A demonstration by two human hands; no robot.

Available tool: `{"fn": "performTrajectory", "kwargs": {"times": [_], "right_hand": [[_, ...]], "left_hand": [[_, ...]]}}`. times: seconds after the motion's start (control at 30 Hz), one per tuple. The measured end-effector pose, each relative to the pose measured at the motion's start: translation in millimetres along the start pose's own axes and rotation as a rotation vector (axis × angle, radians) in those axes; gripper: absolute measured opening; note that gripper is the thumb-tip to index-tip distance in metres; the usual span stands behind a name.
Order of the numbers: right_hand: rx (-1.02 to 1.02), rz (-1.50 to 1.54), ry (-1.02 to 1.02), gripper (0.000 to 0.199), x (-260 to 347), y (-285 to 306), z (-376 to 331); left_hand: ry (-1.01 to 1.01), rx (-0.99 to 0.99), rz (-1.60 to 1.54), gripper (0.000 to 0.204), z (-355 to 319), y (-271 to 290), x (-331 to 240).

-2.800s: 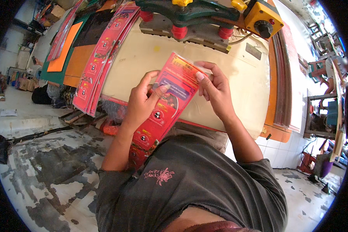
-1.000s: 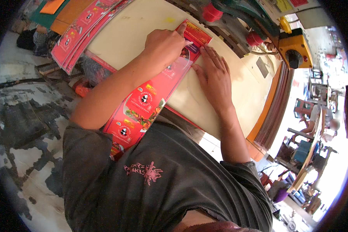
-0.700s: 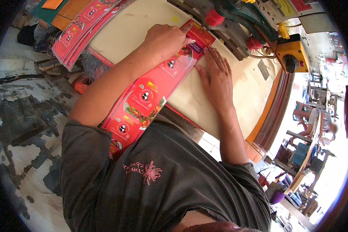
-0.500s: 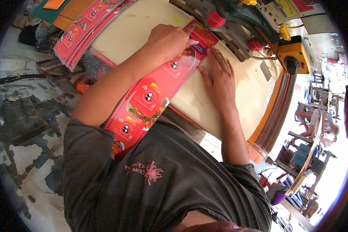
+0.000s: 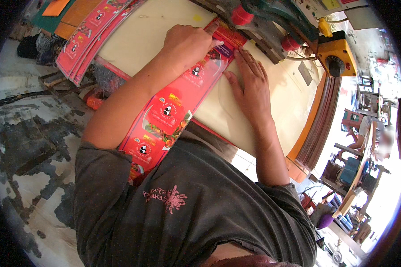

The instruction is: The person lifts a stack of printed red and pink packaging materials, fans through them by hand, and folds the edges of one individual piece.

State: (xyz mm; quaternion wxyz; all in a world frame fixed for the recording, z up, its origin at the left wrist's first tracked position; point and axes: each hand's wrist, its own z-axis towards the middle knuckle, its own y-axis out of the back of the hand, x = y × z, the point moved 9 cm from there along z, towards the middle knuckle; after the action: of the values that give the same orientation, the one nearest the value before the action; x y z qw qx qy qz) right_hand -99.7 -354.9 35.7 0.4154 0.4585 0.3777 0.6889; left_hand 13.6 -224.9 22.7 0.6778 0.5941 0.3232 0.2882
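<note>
A long red printed plastic strip (image 5: 178,95) with repeated panda and food pictures runs diagonally from my chest up over the cream tabletop (image 5: 218,104). Its far end lies against the dark metal bar (image 5: 256,39) of a machine. My left hand (image 5: 187,46) rests on the strip near that end, index finger and thumb stretched apart on the sheet, the other fingers curled under and partly hidden. Beside the strip's right edge, my right hand (image 5: 250,84) lies flat, fingertips touching the edge near the bar and thumb held away. Neither hand grips anything.
A dark green machine arm (image 5: 278,18) with red knobs (image 5: 241,16) stands at the table's far side, beside a yellow dial box (image 5: 337,60). More red printed strips (image 5: 82,38) are stacked at the far left. Another person sits in the right background.
The view has shifted slightly, moving the table and machine a little up and left. Both hands stay in nearly the same places on the strip.
</note>
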Motion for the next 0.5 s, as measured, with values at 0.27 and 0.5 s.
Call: {"fn": "performTrajectory", "kwargs": {"times": [0.27,0.5], "right_hand": [[-0.003,0.026,-0.019,0.059,-4,2,0],[-0.017,0.057,-0.009,0.059,-6,2,-2]], "left_hand": [[-0.019,-0.119,0.007,0.047,-2,7,-10],[0.026,-0.075,0.033,0.055,-5,10,-11]]}}
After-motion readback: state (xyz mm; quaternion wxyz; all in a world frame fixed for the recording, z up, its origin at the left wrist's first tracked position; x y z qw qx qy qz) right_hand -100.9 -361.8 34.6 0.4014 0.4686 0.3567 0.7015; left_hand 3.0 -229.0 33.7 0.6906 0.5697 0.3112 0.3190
